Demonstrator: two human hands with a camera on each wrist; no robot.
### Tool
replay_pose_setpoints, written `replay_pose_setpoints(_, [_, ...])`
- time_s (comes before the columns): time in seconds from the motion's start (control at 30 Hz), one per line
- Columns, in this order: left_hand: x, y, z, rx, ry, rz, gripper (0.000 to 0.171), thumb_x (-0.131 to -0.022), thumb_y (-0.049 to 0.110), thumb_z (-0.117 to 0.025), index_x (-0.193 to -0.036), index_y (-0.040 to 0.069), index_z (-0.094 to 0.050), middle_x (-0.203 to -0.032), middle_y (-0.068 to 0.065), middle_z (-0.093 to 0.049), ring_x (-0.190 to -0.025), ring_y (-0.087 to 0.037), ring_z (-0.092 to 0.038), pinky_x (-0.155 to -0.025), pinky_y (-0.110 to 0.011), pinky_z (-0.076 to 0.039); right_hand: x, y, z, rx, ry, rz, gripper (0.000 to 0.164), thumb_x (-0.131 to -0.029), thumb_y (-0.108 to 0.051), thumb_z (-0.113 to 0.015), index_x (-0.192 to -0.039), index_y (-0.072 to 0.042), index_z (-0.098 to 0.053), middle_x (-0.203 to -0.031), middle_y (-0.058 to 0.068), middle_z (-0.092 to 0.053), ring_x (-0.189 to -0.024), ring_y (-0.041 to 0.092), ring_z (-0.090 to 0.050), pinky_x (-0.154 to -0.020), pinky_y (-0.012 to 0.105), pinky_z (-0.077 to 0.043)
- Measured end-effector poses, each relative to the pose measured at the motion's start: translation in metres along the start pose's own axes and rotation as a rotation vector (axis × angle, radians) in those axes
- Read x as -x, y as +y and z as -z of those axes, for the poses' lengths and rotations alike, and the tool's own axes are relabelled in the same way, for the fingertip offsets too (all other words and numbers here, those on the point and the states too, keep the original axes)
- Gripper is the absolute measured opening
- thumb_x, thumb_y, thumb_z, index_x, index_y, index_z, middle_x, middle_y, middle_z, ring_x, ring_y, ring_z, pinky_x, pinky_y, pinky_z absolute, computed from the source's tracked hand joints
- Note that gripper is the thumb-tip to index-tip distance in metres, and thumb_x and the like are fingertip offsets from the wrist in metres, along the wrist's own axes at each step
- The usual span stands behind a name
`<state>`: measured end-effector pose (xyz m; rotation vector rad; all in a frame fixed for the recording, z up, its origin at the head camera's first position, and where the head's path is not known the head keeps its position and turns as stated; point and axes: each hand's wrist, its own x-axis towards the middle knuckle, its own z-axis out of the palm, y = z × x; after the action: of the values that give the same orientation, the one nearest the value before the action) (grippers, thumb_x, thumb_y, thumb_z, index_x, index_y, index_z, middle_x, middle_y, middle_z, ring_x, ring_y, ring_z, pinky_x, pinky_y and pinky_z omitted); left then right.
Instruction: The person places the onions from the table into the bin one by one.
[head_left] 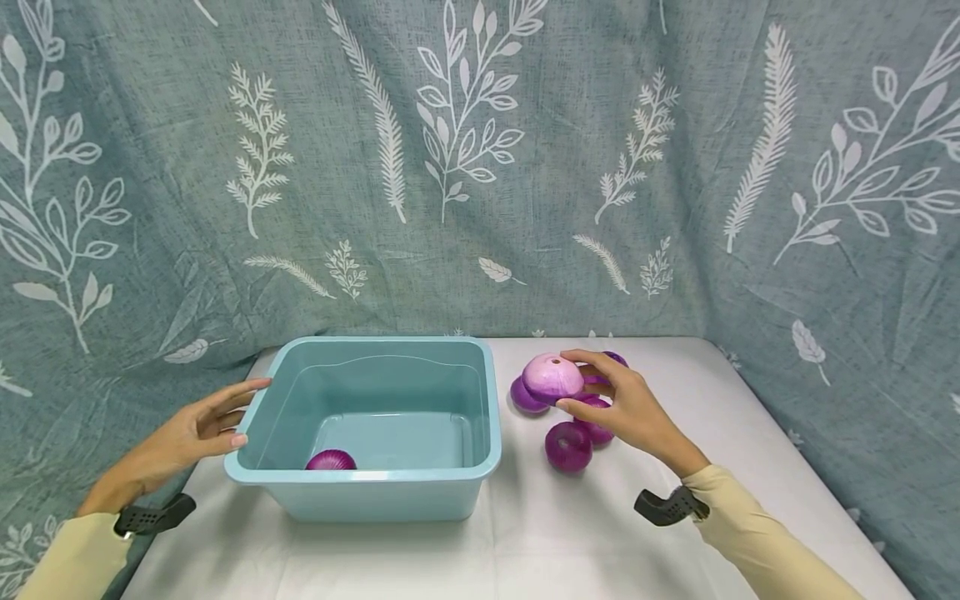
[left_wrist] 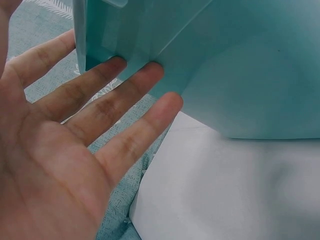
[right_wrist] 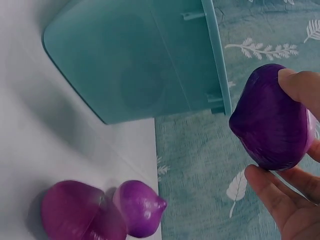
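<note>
My right hand (head_left: 626, 408) grips a red onion (head_left: 553, 377) between thumb and fingers, raised above the other onions. The onion's pale pink end faces up in the head view; its deep purple, pointed side (right_wrist: 270, 120) shows in the right wrist view. My left hand (head_left: 191, 429) rests against the left side of a light blue plastic tub (head_left: 378, 500), its fingers (left_wrist: 145, 125) extended along the outer wall and the thumb at the rim. Inside the tub, one red onion (head_left: 332, 460) lies near the front wall, partly hidden by the rim.
Several red onions, among them a dark one (head_left: 568, 447) at the front, lie to the tub's right on a white tabletop (head_left: 570, 533). Some are partly hidden by the right hand and its onion. A green-grey leaf-patterned cloth (head_left: 540, 208) hangs behind and at both sides.
</note>
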<state>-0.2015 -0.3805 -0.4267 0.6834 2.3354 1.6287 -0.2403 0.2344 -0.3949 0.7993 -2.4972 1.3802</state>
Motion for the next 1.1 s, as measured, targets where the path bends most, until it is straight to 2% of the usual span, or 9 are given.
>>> replay_pose_setpoints(0.17, [0.0,0.0,0.0,-0.002,0.001,0.0,0.072,-0.105,0.001,-0.055,-0.166,0.018,-0.021,-0.166,-0.004,-0.027,-0.135,0.003,-0.044,-0.099,-0.025,-0.051,-0.003,-0.006,-0.006,-0.016,-0.023,0.002,0.065,-0.083,-0.02,-0.09,-0.141,-0.022,-0.06,-0.135,-0.002,-0.061,-0.115,0.02,-0.066,-0.096,0.038,-0.056])
replay_pose_setpoints(0.4, [0.0,0.0,0.0,0.002,0.002,-0.003,0.072,-0.105,0.0,-0.055,-0.166,0.017,-0.021,-0.165,0.0,-0.029,-0.135,0.001,-0.045,-0.098,-0.026,-0.052,-0.009,-0.014,-0.016,-0.037,-0.059,0.046,0.063,-0.085,-0.026,-0.088,-0.141,-0.024,-0.06,-0.136,-0.003,-0.061,-0.116,0.018,-0.066,-0.096,0.034,-0.056])
replay_pose_setpoints(0.53, [0.002,0.001,-0.001,0.003,0.005,-0.006,0.072,-0.105,0.0,-0.055,-0.166,0.017,-0.021,-0.165,-0.002,-0.029,-0.136,0.001,-0.045,-0.098,-0.025,-0.052,-0.012,-0.018,-0.025,-0.064,-0.076,0.049,0.063,-0.084,-0.024,-0.089,-0.14,-0.024,-0.06,-0.135,-0.003,-0.062,-0.11,0.018,-0.067,-0.095,0.039,-0.057])
replay_pose_setpoints(0.7, [0.002,-0.002,-0.002,-0.002,0.014,0.006,0.072,-0.105,0.0,-0.055,-0.166,0.019,-0.022,-0.164,-0.002,-0.03,-0.135,0.001,-0.046,-0.099,-0.026,-0.052,-0.016,-0.025,-0.033,-0.094,-0.088,0.063,0.066,-0.082,-0.023,-0.09,-0.141,-0.025,-0.06,-0.132,-0.002,-0.063,-0.11,0.019,-0.068,-0.094,0.033,-0.058])
replay_pose_setpoints(0.93, [0.002,-0.003,-0.003,-0.01,0.042,0.042,0.072,-0.105,0.003,-0.057,-0.166,0.022,-0.024,-0.164,0.001,-0.03,-0.135,0.004,-0.045,-0.099,-0.025,-0.051,-0.019,-0.031,-0.042,-0.15,-0.102,0.098,0.065,-0.084,-0.013,-0.088,-0.142,-0.016,-0.059,-0.137,0.002,-0.062,-0.113,0.024,-0.066,-0.094,0.033,-0.057])
replay_pose_setpoints(1.1, [0.003,-0.002,-0.004,-0.011,0.035,0.027,0.072,-0.105,0.002,-0.057,-0.166,0.02,-0.023,-0.164,0.0,-0.03,-0.135,0.003,-0.046,-0.099,-0.026,-0.051,-0.019,-0.032,-0.047,-0.165,-0.124,0.085,0.064,-0.086,-0.018,-0.087,-0.143,-0.019,-0.059,-0.134,0.001,-0.064,-0.113,0.023,-0.067,-0.095,0.036,-0.057])
